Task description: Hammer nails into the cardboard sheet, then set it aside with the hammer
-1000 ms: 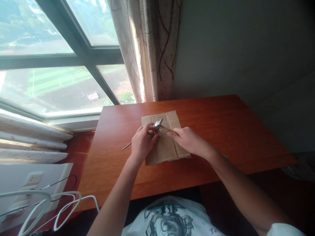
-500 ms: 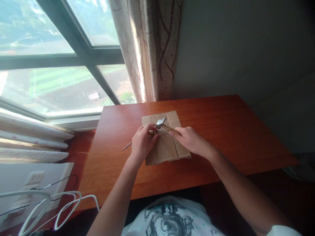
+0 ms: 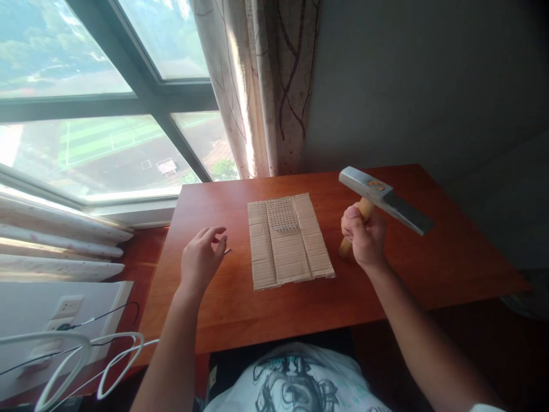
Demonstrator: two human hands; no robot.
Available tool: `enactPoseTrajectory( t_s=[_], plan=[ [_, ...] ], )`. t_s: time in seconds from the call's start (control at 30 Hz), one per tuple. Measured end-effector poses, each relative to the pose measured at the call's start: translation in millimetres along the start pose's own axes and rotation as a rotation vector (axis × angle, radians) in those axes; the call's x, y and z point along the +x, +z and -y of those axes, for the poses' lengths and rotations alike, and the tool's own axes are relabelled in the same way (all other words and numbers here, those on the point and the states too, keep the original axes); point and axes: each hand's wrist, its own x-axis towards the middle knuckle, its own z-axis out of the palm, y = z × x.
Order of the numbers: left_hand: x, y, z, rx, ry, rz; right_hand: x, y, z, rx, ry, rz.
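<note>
My right hand (image 3: 364, 234) is wrapped round the wooden handle of a hammer (image 3: 386, 197), raised above the right part of the table. Its metal head is long, blunt at one end and tapering at the other. My left hand (image 3: 201, 256) hovers over the left part of the table, thumb and fingers curved but apart. Beside its thumb shows the end of a thin metal rod (image 3: 227, 250); the hand hides the remainder. Between my hands lies a creased piece of cardboard (image 3: 289, 257). Rows of small dark dots cover its upper middle; whether holes or nails, I cannot tell.
The reddish-brown wooden table (image 3: 223, 309) has its far edge near a patterned curtain (image 3: 287, 86) and a large window (image 3: 107, 143). White cables (image 3: 120, 366) loop at the lower left, by a wall socket (image 3: 67, 306). A grey wall rises behind.
Both hands have left the cardboard. My left hand moved left, towards the rod. My right hand moved right and lifted the hammer, whose head was over the dotted area.
</note>
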Motion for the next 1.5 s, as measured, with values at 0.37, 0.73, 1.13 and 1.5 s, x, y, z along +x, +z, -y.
enactPoseTrajectory(
  t_s=[0.37,0.73,1.13,1.5],
  plan=[
    [-14,6.7,17,0.373,0.018,0.307,-6,-1,-19,0.083,-0.043,-0.145],
    [-5,4.2,1,0.01,-0.006,0.12,-10,-2,-23,0.099,-0.004,-0.189],
    [17,25.3,-78,-0.699,0.033,-0.01,-13,-4,-23,0.175,-0.085,-0.18],
    [17,39.0,-73,-0.599,0.094,-0.015,-13,-5,-24,0.209,-0.071,-0.19]
  ],
)
